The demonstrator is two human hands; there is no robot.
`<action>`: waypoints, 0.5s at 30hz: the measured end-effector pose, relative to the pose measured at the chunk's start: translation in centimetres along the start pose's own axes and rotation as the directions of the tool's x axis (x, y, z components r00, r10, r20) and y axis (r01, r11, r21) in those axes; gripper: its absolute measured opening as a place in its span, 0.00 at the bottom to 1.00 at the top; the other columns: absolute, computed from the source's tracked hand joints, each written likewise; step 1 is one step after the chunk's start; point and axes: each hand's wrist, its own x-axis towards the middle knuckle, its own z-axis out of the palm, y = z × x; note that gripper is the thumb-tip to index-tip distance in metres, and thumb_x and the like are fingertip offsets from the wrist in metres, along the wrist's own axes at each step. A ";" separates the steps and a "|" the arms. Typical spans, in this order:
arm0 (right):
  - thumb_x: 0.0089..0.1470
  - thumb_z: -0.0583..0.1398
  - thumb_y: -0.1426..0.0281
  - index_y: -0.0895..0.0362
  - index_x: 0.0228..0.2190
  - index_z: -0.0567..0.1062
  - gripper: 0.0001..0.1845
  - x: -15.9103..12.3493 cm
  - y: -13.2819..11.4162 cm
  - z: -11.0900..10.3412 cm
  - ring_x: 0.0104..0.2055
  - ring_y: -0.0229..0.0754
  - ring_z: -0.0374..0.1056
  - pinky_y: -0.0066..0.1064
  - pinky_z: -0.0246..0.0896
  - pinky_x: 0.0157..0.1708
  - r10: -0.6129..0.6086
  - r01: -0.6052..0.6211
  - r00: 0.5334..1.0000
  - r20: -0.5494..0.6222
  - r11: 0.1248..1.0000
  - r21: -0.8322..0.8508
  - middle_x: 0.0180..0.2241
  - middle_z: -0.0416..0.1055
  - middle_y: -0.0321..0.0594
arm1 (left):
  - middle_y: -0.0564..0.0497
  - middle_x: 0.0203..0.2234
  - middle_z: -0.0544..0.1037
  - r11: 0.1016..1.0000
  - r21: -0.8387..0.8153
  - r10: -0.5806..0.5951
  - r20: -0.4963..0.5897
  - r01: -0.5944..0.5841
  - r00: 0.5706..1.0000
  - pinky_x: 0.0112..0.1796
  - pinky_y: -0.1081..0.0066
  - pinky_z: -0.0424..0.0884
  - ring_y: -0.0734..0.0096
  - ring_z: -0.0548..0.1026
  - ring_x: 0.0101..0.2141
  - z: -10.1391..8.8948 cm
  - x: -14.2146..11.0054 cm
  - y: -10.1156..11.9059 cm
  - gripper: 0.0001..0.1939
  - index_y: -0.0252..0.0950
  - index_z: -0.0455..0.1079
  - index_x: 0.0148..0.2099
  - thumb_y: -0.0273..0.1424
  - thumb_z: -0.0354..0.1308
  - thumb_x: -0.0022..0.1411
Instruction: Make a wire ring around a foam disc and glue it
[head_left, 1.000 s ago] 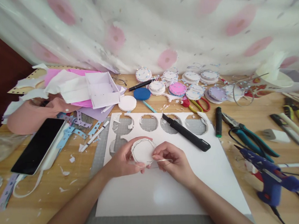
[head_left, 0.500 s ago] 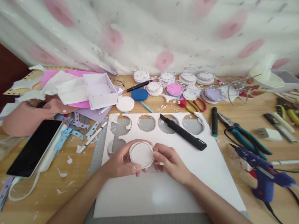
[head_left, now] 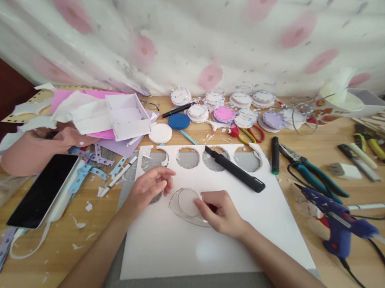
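Held between the thumb and fingers of my right hand (head_left: 222, 212) is a coil of thin wire (head_left: 174, 211), its loose loops spread over the white foam board (head_left: 173, 251). My left hand (head_left: 149, 186) hovers left of the coil, apart from it, fingers loosely bent and nothing visible in them. Round holes are cut along the board's far edge, and a left one is partly hidden by my left hand. A black craft knife (head_left: 236, 171) lies slantwise on the board, beyond my right hand. Beneath the board is a grey cutting mat (head_left: 188, 286).
Several decorated round discs (head_left: 224, 114) stand at the back, near a blue disc (head_left: 179, 121) and a white disc (head_left: 160, 133). On the right lie a glue gun (head_left: 340, 222), pliers (head_left: 314, 173) and a marker (head_left: 275, 155). A phone (head_left: 43, 191) and paper scraps are left.
My left hand has let go of the round coil and moved up and left. The coil's loops now hang wider from my right hand, which has shifted slightly right.
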 end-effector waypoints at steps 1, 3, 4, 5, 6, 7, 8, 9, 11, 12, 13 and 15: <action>0.59 0.51 0.66 0.55 0.17 0.49 0.23 0.0 0.1 0.1 0.19 0.30 0.40 0.26 0.38 0.19 -0.028 0.027 1.000 -0.006 0.999 -0.045 0.16 0.44 0.29 | 0.51 0.28 0.72 1.000 0.023 -0.018 -0.010 0.018 1.000 0.30 0.75 0.66 0.74 0.69 0.29 0.1 -0.1 0.1 0.15 0.35 0.70 0.46 0.39 0.56 0.62; 0.58 0.52 0.68 0.55 0.17 0.48 0.22 0.0 0.1 0.3 0.19 0.30 0.41 0.27 0.38 0.19 -0.082 0.080 0.996 -0.019 0.990 -0.118 0.15 0.44 0.28 | 0.52 0.25 0.72 0.994 0.084 -0.073 -0.002 0.073 0.997 0.29 0.75 0.66 0.75 0.69 0.27 0.5 -0.3 0.5 0.13 0.34 0.72 0.42 0.38 0.57 0.61; 0.57 0.52 0.69 0.55 0.17 0.48 0.22 0.0 0.1 0.4 0.18 0.30 0.41 0.27 0.38 0.19 -0.105 0.099 0.994 -0.028 0.984 -0.147 0.15 0.44 0.28 | 0.52 0.24 0.72 0.988 0.121 -0.097 0.000 0.097 0.995 0.28 0.75 0.67 0.75 0.69 0.26 0.8 -0.5 0.7 0.12 0.33 0.72 0.39 0.38 0.58 0.60; 0.57 0.53 0.70 0.55 0.17 0.48 0.22 0.0 0.1 0.4 0.18 0.30 0.41 0.27 0.38 0.19 -0.120 0.112 0.992 -0.034 0.979 -0.171 0.15 0.45 0.28 | 0.53 0.24 0.72 0.981 0.154 -0.116 -0.002 0.115 0.993 0.27 0.76 0.67 0.76 0.69 0.25 1.1 -0.6 0.9 0.11 0.33 0.72 0.37 0.37 0.59 0.60; 0.57 0.53 0.70 0.55 0.17 0.48 0.22 0.1 0.1 0.5 0.18 0.30 0.41 0.27 0.39 0.19 -0.128 0.119 0.991 -0.039 0.975 -0.188 0.14 0.45 0.28 | 0.53 0.23 0.72 0.976 0.180 -0.127 -0.008 0.126 0.992 0.27 0.77 0.67 0.76 0.69 0.25 1.4 -0.6 1.1 0.10 0.33 0.72 0.36 0.36 0.60 0.59; 0.57 0.53 0.70 0.55 0.16 0.48 0.22 0.1 0.1 0.5 0.18 0.30 0.42 0.27 0.39 0.19 -0.130 0.120 0.991 -0.040 0.973 -0.198 0.14 0.45 0.28 | 0.53 0.22 0.72 0.972 0.195 -0.133 -0.013 0.133 0.991 0.26 0.77 0.67 0.77 0.69 0.24 1.6 -0.6 1.2 0.10 0.33 0.72 0.35 0.36 0.60 0.59; 0.57 0.53 0.70 0.55 0.16 0.48 0.22 0.1 0.2 0.5 0.18 0.30 0.42 0.27 0.39 0.19 -0.131 0.120 0.991 -0.041 0.971 -0.205 0.14 0.46 0.28 | 0.54 0.22 0.72 0.970 0.199 -0.139 -0.017 0.140 0.990 0.25 0.77 0.67 0.77 0.69 0.24 1.7 -0.6 1.4 0.10 0.33 0.72 0.35 0.36 0.60 0.59; 0.57 0.53 0.70 0.55 0.16 0.48 0.22 0.1 0.2 0.5 0.18 0.30 0.42 0.27 0.40 0.19 -0.132 0.120 0.990 -0.044 0.970 -0.210 0.14 0.46 0.28 | 0.54 0.21 0.72 0.970 0.192 -0.146 -0.016 0.146 0.989 0.25 0.78 0.67 0.77 0.69 0.23 1.8 -0.5 1.5 0.10 0.33 0.72 0.35 0.36 0.60 0.59; 0.57 0.52 0.69 0.55 0.16 0.49 0.22 0.1 0.3 0.5 0.18 0.30 0.42 0.27 0.40 0.19 -0.137 0.124 0.989 -0.049 0.969 -0.216 0.14 0.46 0.28 | 0.53 0.21 0.72 0.973 0.168 -0.160 0.010 0.156 0.987 0.24 0.78 0.68 0.77 0.70 0.23 1.9 -0.4 1.5 0.10 0.33 0.72 0.36 0.36 0.59 0.60; 0.57 0.52 0.69 0.55 0.16 0.49 0.22 0.1 0.3 0.5 0.18 0.31 0.42 0.27 0.40 0.19 -0.142 0.127 0.988 -0.053 0.968 -0.217 0.14 0.46 0.28 | 0.53 0.22 0.73 0.975 0.156 -0.164 0.032 0.157 0.986 0.24 0.78 0.68 0.77 0.70 0.23 1.8 -0.4 1.5 0.10 0.32 0.72 0.36 0.35 0.58 0.61; 0.58 0.52 0.69 0.55 0.17 0.49 0.22 0.1 0.4 0.5 0.18 0.31 0.42 0.27 0.40 0.19 -0.148 0.132 0.987 -0.057 0.967 -0.218 0.14 0.46 0.28 | 0.53 0.22 0.73 0.977 0.144 -0.168 0.057 0.158 0.984 0.24 0.78 0.68 0.78 0.70 0.23 1.8 -0.4 1.5 0.10 0.32 0.72 0.37 0.35 0.57 0.62; 0.58 0.52 0.70 0.55 0.17 0.49 0.22 0.0 0.4 0.5 0.18 0.31 0.42 0.27 0.40 0.19 -0.163 0.146 0.984 -0.065 0.966 -0.213 0.15 0.46 0.28 | 0.52 0.23 0.74 0.980 0.117 -0.175 0.102 0.163 0.979 0.24 0.78 0.69 0.78 0.70 0.23 1.7 -0.5 1.4 0.10 0.32 0.73 0.40 0.34 0.56 0.63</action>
